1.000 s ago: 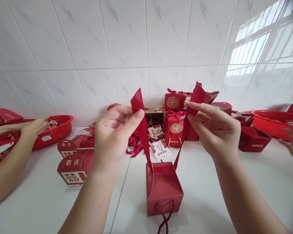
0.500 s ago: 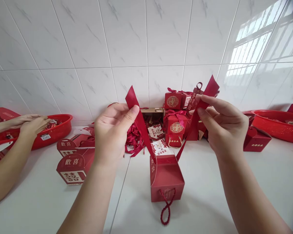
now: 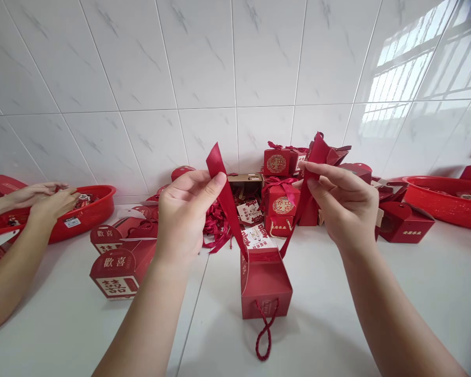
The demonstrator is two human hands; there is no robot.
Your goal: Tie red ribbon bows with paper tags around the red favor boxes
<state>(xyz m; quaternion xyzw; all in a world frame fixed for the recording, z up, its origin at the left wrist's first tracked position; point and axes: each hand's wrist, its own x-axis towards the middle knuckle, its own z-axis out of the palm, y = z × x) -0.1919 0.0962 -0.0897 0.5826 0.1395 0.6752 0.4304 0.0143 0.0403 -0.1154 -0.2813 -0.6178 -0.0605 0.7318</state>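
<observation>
A small red gift box with a red rope handle stands on the white counter in front of me. A red ribbon passes through its top and rises in two tails. My left hand pinches the left tail between thumb and fingers. My right hand pinches the right tail of the ribbon, level with the left hand. Both tails are pulled up and apart above the box.
Finished red boxes lie at the left, more boxes and loose ribbons at the back by the tiled wall. Another person's hands reach into a red basket on the left. A second red basket stands right.
The box has slid a little away from me, and its rope handle now lies stretched out on the counter. My right hand went out to the right and came back. A hand at the right edge left view.
</observation>
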